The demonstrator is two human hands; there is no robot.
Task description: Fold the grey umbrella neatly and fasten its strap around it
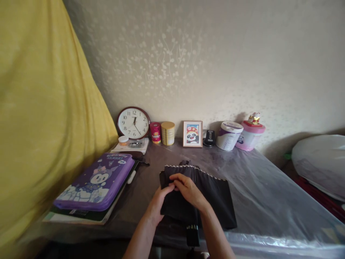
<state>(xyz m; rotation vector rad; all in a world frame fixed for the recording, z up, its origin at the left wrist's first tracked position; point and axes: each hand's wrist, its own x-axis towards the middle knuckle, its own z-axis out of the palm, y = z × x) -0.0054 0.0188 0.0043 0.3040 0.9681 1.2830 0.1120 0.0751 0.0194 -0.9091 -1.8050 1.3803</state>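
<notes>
A black folding umbrella [215, 201] lies collapsed on the table in front of me, its fabric loose and spread to the right. A striped trim runs along its far edge, and its short dark handle [192, 235] points toward me. My left hand [161, 198] grips the folded fabric on the left side, its thumb on top and its other fingers hidden behind the cloth. Above the cloth, my right hand [187, 189] has its fingers bent together on the fabric close to my left thumb.
A purple cartoon zip case [94, 183] rests on books at the left, beside a yellow curtain [54, 108]. Along the wall stand a round clock [134, 122], a red tin [155, 132], a yellow can [168, 133], a panda picture frame [192, 134] and two tubs [229, 136]. Clear plastic covers the table [264, 201].
</notes>
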